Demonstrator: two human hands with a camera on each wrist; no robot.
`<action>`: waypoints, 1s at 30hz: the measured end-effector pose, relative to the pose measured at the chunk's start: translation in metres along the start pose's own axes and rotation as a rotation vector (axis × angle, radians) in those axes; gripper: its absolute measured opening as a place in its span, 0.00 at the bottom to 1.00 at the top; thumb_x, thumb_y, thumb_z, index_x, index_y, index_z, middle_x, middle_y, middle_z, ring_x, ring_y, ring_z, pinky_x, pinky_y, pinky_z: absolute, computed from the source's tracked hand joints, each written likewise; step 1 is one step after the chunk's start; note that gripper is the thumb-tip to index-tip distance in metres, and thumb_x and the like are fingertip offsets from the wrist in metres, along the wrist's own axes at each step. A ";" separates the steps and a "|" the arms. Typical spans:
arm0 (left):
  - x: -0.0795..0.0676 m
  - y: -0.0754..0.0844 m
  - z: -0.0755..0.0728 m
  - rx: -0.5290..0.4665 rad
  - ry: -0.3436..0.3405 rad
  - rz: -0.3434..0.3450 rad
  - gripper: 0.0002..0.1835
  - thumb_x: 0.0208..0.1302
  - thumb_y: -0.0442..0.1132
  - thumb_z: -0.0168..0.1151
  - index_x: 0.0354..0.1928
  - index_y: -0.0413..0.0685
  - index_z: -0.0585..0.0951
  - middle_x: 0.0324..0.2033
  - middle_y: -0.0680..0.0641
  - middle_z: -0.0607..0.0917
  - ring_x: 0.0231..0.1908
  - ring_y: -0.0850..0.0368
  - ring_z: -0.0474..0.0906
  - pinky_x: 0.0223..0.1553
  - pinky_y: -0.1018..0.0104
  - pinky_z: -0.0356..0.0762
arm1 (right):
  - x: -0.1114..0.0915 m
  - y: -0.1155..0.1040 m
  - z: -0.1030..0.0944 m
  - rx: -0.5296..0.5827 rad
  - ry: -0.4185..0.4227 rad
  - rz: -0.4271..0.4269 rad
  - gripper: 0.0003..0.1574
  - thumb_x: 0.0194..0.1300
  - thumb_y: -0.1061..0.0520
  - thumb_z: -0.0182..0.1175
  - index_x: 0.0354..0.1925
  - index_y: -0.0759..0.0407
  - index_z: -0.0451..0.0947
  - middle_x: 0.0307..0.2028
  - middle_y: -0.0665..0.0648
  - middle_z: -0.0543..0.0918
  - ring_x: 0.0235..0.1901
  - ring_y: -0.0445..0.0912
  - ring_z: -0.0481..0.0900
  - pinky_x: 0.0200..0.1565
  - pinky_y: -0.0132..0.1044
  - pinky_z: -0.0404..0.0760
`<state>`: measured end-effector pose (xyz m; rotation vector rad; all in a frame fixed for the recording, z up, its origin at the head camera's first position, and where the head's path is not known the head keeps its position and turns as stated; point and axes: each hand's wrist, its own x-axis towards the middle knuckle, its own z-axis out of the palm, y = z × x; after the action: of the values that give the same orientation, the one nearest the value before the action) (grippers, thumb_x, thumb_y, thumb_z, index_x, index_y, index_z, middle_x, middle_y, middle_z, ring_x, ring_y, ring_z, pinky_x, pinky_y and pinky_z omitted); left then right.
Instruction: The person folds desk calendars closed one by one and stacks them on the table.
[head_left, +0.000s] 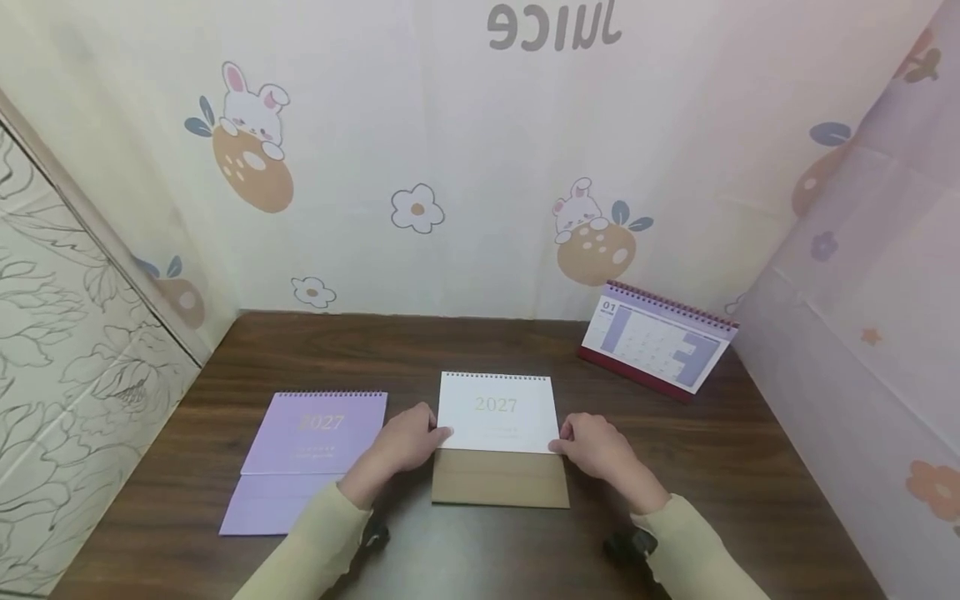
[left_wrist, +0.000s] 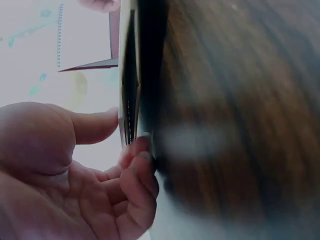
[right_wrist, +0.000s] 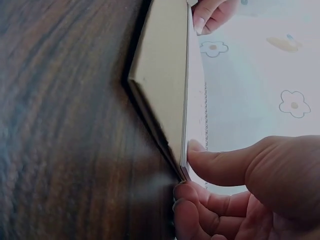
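Desk (head_left: pixel 735 467) of dark wood grain is carrying three calendars: one white calendar (head_left: pixel 497 412) at the centre of the frame, one lilac calendar (head_left: pixel 322 433) at lower left and one red-based calendar (head_left: pixel 656 340) at right, toward the back edge. Two hands are holding the white calendar. The left hand (head_left: pixel 408 437) is pinching its left edge in a narrow grip, thumb on the front face; the right hand (head_left: pixel 596 446) is pinching its right edge likewise, thumb lying near the page's lower corner. Below that page one tan panel (head_left: pixel 501 477) is showing. The white and lilac covers are both bearing 2027, and the third is showing one 01 page. The left sleeve (head_left: pixel 315 533) is partly covering the lilac calendar. Behind, pale cloth (head_left: pixel 480 125) is filling the upper frame, with two rabbits (head_left: pixel 255 117) peeking over orange fruit (head_left: pixel 253 175).
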<state>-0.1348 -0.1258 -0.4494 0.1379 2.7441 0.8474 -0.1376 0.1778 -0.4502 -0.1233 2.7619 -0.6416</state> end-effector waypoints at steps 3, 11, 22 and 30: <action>0.001 -0.002 0.000 -0.084 0.038 0.002 0.15 0.69 0.47 0.63 0.39 0.41 0.77 0.27 0.49 0.78 0.28 0.55 0.74 0.31 0.59 0.74 | 0.001 0.000 -0.002 0.007 -0.006 0.007 0.13 0.62 0.52 0.71 0.34 0.59 0.80 0.23 0.53 0.75 0.25 0.47 0.72 0.28 0.39 0.73; 0.006 -0.007 0.003 -0.669 -0.025 -0.095 0.18 0.66 0.35 0.65 0.50 0.28 0.74 0.33 0.41 0.85 0.33 0.53 0.84 0.38 0.57 0.85 | 0.001 0.002 -0.003 0.041 -0.004 0.000 0.13 0.62 0.52 0.71 0.33 0.58 0.80 0.23 0.53 0.75 0.25 0.47 0.72 0.29 0.39 0.72; 0.003 -0.012 0.003 -0.755 -0.052 -0.063 0.20 0.68 0.34 0.63 0.56 0.28 0.73 0.32 0.42 0.86 0.34 0.51 0.85 0.42 0.55 0.83 | 0.001 0.012 0.000 0.171 0.020 -0.035 0.21 0.63 0.55 0.70 0.52 0.61 0.80 0.28 0.51 0.80 0.27 0.46 0.74 0.31 0.40 0.75; -0.011 -0.027 -0.010 -0.744 -0.021 -0.049 0.20 0.68 0.34 0.64 0.56 0.29 0.74 0.34 0.41 0.87 0.36 0.48 0.86 0.45 0.52 0.82 | -0.001 0.007 0.003 0.407 -0.021 -0.139 0.34 0.66 0.56 0.66 0.66 0.64 0.70 0.33 0.50 0.84 0.32 0.45 0.78 0.43 0.44 0.78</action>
<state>-0.1278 -0.1548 -0.4544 -0.0678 2.2163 1.7511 -0.1362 0.1829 -0.4562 -0.2298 2.5563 -1.2129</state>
